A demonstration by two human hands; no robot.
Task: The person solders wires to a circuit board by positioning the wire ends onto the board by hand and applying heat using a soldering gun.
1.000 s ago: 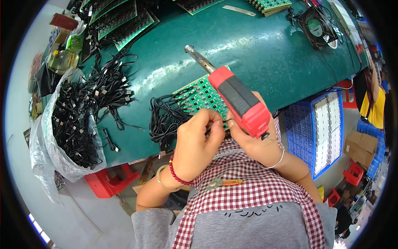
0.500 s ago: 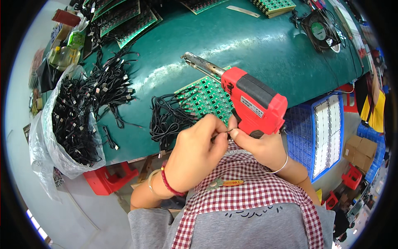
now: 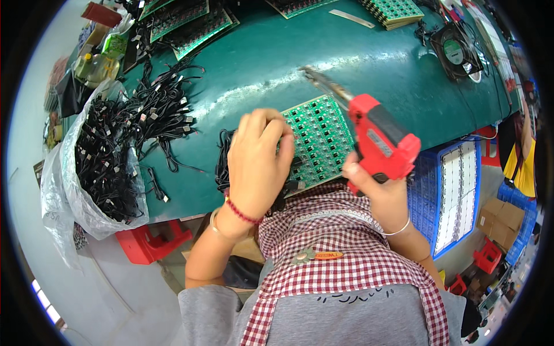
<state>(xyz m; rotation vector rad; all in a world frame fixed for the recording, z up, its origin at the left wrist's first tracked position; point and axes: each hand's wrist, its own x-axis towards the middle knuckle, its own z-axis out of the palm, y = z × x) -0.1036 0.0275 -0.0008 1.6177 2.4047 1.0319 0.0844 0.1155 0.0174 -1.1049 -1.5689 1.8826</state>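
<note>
My right hand is wrapped round the handle of a red and black soldering gun, whose metal barrel points to the far left and is smeared by motion. Left of it, a green circuit board panel with rows of small black parts lies at the near edge of the table. Over the panel's left side, my left hand is closed with bent fingers; whatever they hold is hidden. Black cables show beside this hand, partly covered by it.
A clear plastic bag bulges with black USB cables, and more cables spill beside it. Board stacks, a metal ruler and a small fan sit farther back. Blue crates stand at right, a red stool below left.
My hands have moved apart: the left went up and left over the cables and panel edge, the right shifted rightward with the soldering gun. More of the panel shows.
</note>
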